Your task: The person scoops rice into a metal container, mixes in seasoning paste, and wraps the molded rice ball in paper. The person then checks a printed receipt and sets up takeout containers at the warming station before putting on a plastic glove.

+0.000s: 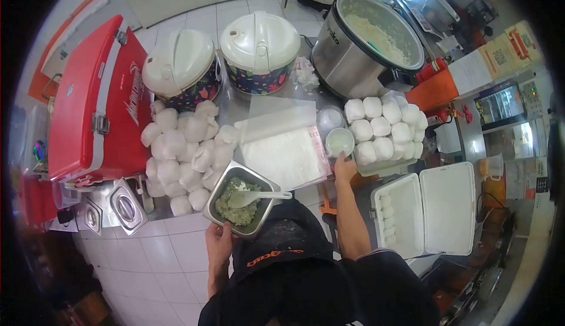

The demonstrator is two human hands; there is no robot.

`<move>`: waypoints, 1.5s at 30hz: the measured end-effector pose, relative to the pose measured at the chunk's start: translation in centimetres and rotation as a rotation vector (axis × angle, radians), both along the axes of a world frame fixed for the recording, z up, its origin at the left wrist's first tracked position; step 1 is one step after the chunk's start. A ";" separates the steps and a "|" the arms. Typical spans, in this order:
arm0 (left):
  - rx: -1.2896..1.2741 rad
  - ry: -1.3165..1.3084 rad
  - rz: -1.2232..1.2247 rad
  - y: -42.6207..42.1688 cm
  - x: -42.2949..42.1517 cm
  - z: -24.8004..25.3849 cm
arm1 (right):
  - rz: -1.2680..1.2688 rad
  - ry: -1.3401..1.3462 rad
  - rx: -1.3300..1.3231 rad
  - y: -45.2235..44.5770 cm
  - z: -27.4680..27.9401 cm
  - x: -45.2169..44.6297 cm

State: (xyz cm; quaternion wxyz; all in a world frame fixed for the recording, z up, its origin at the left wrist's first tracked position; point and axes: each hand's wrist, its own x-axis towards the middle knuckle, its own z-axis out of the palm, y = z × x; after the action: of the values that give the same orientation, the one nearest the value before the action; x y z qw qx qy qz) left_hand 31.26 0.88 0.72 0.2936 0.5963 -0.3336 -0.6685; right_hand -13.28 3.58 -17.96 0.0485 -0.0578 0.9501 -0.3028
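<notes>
My left hand (218, 241) grips the near left rim of a square steel food pan (207, 209), which is tilted at the table's front edge. Inside lies a greenish, grainy filling (235, 209) with a white spoon (265, 195) resting across it. My right hand (345, 168) closes on the near side of a small round cup (339, 142) with something pale in it; the fingertips are partly hidden. Behind that cup stands a clear round container (330, 117). A stack of white paper sheets (276, 155) lies between my hands.
Wrapped white bundles (176, 149) are heaped at left, beside a red cooler (100, 108). More white bundles (382, 127) are piled at right, above an open white box (406, 208). At the back stand two lidded pots (259, 49) and a large steel cooker (347, 55) of rice.
</notes>
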 end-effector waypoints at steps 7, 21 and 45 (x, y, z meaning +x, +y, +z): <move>0.022 -0.009 0.105 -0.9 -3.1 0.8 | 0.342 -0.029 -0.212 1.0 3.2 1.6; -0.176 -0.096 0.324 -2.6 -5.5 2.3 | 1.019 0.269 -0.378 -7.4 18.9 10.0; -0.437 -0.366 0.066 -1.6 -9.6 3.4 | 1.646 0.457 0.511 -12.6 21.0 16.7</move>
State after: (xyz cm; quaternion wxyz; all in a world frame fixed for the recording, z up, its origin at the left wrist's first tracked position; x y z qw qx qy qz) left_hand 21.66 -0.67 4.17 0.3716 0.6404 -0.4974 -0.4521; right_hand 3.39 -9.05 3.04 0.0713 -0.7684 0.6323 0.0683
